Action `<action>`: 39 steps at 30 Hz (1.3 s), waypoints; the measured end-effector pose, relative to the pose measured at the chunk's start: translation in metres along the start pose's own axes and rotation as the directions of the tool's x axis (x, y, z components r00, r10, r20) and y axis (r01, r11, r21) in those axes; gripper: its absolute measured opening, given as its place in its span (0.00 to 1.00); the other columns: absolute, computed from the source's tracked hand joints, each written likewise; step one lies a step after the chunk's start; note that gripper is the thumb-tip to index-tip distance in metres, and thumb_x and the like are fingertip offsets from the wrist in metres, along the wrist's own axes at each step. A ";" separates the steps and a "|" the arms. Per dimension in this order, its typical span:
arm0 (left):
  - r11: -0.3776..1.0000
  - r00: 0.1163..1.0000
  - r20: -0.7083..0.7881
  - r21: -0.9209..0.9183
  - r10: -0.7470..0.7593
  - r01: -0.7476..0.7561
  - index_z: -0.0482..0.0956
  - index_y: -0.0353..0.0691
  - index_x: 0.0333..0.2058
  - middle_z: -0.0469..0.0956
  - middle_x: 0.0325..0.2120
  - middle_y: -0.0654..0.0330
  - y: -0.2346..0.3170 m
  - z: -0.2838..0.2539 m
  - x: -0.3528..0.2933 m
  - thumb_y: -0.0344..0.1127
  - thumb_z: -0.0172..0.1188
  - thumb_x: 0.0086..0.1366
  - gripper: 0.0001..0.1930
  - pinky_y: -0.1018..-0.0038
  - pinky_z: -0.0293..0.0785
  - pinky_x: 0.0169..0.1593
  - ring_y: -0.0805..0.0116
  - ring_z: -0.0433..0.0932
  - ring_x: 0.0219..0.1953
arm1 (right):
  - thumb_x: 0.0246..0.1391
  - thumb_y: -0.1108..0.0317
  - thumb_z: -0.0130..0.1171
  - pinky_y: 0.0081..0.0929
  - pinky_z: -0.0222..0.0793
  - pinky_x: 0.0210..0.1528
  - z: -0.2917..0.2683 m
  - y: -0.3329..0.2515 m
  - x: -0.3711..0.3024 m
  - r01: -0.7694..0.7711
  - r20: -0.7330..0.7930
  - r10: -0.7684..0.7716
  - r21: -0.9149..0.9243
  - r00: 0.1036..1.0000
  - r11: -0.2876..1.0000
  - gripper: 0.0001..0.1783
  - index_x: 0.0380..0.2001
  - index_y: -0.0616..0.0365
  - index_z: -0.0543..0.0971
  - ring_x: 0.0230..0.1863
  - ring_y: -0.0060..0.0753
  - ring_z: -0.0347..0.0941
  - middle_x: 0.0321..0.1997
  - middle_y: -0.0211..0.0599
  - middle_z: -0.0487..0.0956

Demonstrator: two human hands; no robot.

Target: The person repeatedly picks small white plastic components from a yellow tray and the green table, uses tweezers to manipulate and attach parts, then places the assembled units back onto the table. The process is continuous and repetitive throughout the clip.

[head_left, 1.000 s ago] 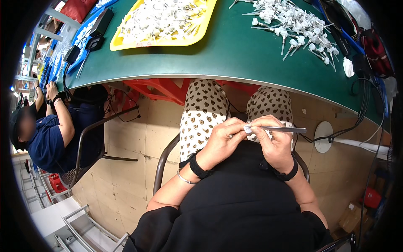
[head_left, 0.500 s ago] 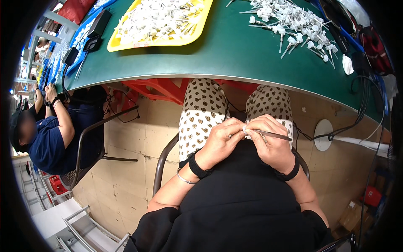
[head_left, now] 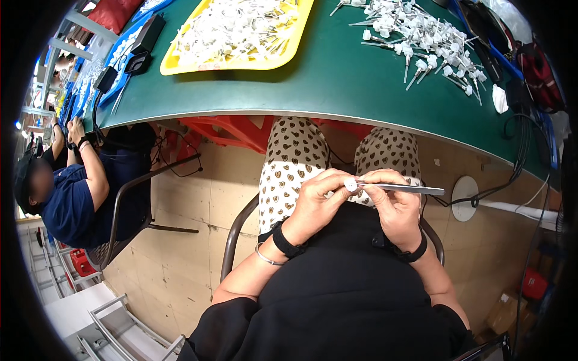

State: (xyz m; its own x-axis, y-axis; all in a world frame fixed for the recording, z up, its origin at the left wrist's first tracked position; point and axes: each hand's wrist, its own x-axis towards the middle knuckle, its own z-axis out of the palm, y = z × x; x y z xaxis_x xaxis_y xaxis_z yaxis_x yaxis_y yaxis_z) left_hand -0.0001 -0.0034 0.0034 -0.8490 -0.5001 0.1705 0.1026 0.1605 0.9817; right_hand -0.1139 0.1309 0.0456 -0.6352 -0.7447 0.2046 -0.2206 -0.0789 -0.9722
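Above my lap, my left hand (head_left: 319, 201) pinches a small white plastic part (head_left: 351, 185) with a round face between thumb and fingertips. Close against it, my right hand (head_left: 394, 207) grips a pair of metal tweezers (head_left: 415, 189). Their tips point left at the white part, and their back end sticks out to the right past my hand. Whether the tips touch the part or go into it is too small to tell.
On the green table (head_left: 337, 84), a yellow tray (head_left: 265, 64) holds many white parts with thin stems. A similar loose pile (head_left: 421, 36) lies to its right. Black cables (head_left: 522, 141) hang at the right edge. A co-worker (head_left: 72, 192) sits at the left.
The tweezers have turned in my right hand and reach further right. My right fingers have shifted, so more of the white part in my left hand shows.
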 end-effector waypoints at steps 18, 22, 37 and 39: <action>0.994 0.998 -0.021 0.098 0.057 -0.055 0.85 0.33 0.39 0.83 0.34 0.56 0.001 0.001 -0.002 0.23 0.66 0.63 0.06 0.73 0.79 0.38 0.64 0.82 0.35 | 0.62 0.76 0.63 0.25 0.78 0.38 0.004 0.004 0.000 0.054 -0.008 -0.055 -0.080 0.998 0.995 0.06 0.41 0.67 0.81 0.35 0.28 0.81 0.38 0.40 0.83; 0.996 0.998 -0.031 0.079 0.047 -0.045 0.85 0.34 0.39 0.82 0.33 0.56 0.000 0.003 -0.001 0.22 0.67 0.62 0.07 0.72 0.79 0.37 0.64 0.82 0.34 | 0.61 0.76 0.63 0.26 0.78 0.39 0.004 0.001 -0.002 0.029 -0.026 -0.031 -0.080 0.999 0.996 0.06 0.40 0.66 0.82 0.35 0.29 0.80 0.37 0.40 0.83; 0.998 1.000 0.008 0.070 0.002 -0.003 0.84 0.32 0.39 0.82 0.31 0.57 0.003 0.002 -0.001 0.24 0.65 0.65 0.05 0.74 0.78 0.37 0.68 0.81 0.33 | 0.62 0.77 0.62 0.25 0.76 0.36 0.001 0.012 -0.003 0.058 -0.009 -0.058 -0.027 0.998 0.998 0.04 0.39 0.66 0.81 0.35 0.28 0.79 0.38 0.40 0.83; 0.997 1.000 0.014 0.080 0.010 -0.011 0.84 0.32 0.39 0.82 0.31 0.57 0.001 0.002 -0.001 0.24 0.65 0.65 0.05 0.75 0.78 0.37 0.68 0.81 0.32 | 0.62 0.77 0.62 0.24 0.76 0.36 0.000 0.014 -0.003 0.051 -0.006 -0.051 -0.009 0.999 0.999 0.04 0.39 0.67 0.81 0.35 0.27 0.78 0.38 0.40 0.82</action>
State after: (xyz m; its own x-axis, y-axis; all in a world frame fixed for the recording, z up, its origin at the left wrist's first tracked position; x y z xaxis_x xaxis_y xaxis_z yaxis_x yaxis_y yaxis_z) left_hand -0.0003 -0.0009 0.0038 -0.8552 -0.4865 0.1790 0.0700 0.2337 0.9698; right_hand -0.1150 0.1316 0.0314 -0.6273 -0.7360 0.2545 -0.2590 -0.1110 -0.9595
